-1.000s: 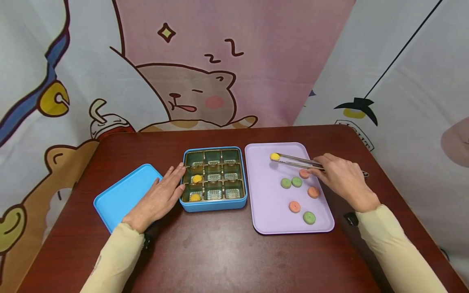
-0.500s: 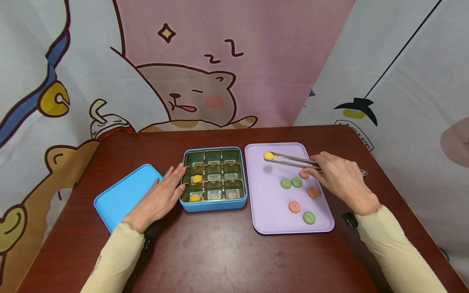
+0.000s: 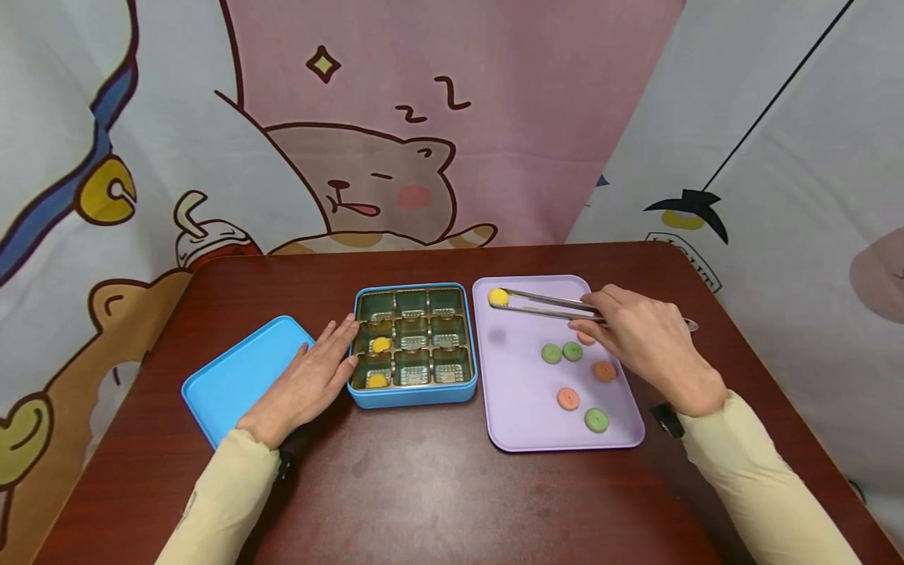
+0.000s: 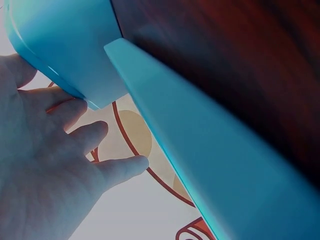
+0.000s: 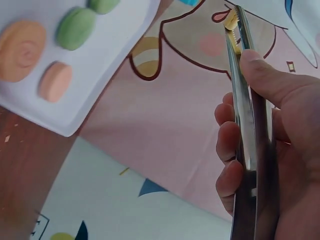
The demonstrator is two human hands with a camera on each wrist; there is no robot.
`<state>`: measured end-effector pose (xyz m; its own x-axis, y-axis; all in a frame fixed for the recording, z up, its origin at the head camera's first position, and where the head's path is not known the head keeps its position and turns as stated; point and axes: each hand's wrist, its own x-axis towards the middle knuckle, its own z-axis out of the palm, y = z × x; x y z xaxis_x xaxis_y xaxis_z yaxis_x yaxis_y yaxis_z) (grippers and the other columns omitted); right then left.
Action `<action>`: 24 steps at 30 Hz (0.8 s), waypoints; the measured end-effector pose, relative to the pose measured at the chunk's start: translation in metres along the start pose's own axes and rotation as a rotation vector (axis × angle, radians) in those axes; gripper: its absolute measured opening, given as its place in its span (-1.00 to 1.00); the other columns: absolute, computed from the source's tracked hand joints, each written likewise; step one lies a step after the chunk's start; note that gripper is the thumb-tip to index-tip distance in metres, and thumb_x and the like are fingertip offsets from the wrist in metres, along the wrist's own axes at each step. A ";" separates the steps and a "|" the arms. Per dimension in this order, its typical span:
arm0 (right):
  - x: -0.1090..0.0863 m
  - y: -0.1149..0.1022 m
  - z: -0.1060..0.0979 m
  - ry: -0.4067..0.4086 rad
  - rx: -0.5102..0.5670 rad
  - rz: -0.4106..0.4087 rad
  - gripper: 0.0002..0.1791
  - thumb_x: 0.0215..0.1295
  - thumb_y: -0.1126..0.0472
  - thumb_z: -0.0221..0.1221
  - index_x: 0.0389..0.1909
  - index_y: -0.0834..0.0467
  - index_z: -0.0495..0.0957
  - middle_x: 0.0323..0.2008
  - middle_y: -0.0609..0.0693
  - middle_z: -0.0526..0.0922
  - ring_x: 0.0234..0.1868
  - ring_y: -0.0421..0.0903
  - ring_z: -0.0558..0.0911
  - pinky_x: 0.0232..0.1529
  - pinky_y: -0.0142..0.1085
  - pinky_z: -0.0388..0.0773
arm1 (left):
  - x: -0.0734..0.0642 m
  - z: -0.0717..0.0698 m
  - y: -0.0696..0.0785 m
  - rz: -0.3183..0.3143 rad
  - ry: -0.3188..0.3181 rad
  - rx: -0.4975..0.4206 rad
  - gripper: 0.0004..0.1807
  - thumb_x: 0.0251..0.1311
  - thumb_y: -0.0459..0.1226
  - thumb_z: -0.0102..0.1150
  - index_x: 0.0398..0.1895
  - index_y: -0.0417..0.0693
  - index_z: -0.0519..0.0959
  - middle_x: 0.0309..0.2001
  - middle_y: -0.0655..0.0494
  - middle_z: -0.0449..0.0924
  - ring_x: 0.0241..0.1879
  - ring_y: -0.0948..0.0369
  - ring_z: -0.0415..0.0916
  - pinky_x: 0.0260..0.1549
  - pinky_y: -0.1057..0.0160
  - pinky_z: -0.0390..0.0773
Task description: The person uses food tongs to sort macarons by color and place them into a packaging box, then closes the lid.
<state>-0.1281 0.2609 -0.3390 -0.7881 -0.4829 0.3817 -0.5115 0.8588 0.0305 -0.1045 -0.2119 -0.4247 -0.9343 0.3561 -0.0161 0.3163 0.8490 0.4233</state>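
Note:
In the head view my right hand (image 3: 646, 341) grips metal tongs (image 3: 547, 309), whose tips pinch a round yellow piece (image 3: 497, 297) above the far left part of the lilac tray (image 3: 515, 416). The right wrist view shows thumb and fingers wrapped about the tongs. My left hand (image 3: 304, 384) has its fingers straight and touches the left side of a blue box (image 3: 413, 398). That box holds a gold divided insert; yellow pieces sit in its left column, one in the middle compartment (image 3: 380, 344) and one in the front compartment (image 3: 377, 380).
Green discs (image 3: 596, 421) and orange-pink discs (image 3: 568, 399) lie on the lilac tray. A flat blue lid (image 3: 243, 373) lies left of the box, partly under the left forearm. A cartoon-printed cloth (image 3: 537, 118) hangs behind the brown table (image 3: 417, 486).
My right hand has moved left with the tongs, and the yellow piece has travelled left and slightly farther away over the tray. The left hand has stayed at the box.

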 end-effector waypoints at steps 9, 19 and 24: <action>0.015 -0.014 -0.006 0.066 0.006 -0.089 -0.60 0.19 0.00 0.50 -0.14 0.20 0.67 -0.48 -0.07 0.52 -0.59 -0.18 0.44 -0.70 -0.25 0.39 | -0.001 -0.001 0.001 0.003 0.002 0.000 -0.32 0.66 -0.03 -0.19 0.68 -0.10 0.03 0.67 0.00 -0.10 0.63 -0.13 -0.13 0.41 -0.46 -0.04; 0.036 -0.031 -0.009 0.097 0.062 -0.117 -0.60 0.19 -0.04 0.48 -0.13 0.18 0.69 -0.42 -0.07 0.59 -0.56 -0.18 0.49 -0.69 -0.23 0.40 | 0.000 0.000 0.001 0.002 0.001 0.006 -0.32 0.66 -0.04 -0.19 0.68 -0.10 0.02 0.68 0.01 -0.11 0.63 -0.12 -0.13 0.41 -0.46 -0.04; 0.046 -0.040 -0.006 0.091 0.088 -0.124 -0.58 0.22 -0.07 0.47 -0.12 0.18 0.70 -0.40 -0.07 0.62 -0.54 -0.19 0.51 -0.67 -0.22 0.44 | 0.000 -0.001 0.001 -0.003 0.001 0.008 -0.32 0.66 -0.03 -0.19 0.68 -0.08 0.02 0.68 0.04 -0.12 0.63 -0.10 -0.13 0.41 -0.45 -0.04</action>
<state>-0.1422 0.2056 -0.3166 -0.6846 -0.5636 0.4623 -0.6342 0.7732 0.0034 -0.1037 -0.2111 -0.4236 -0.9353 0.3535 -0.0160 0.3152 0.8529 0.4163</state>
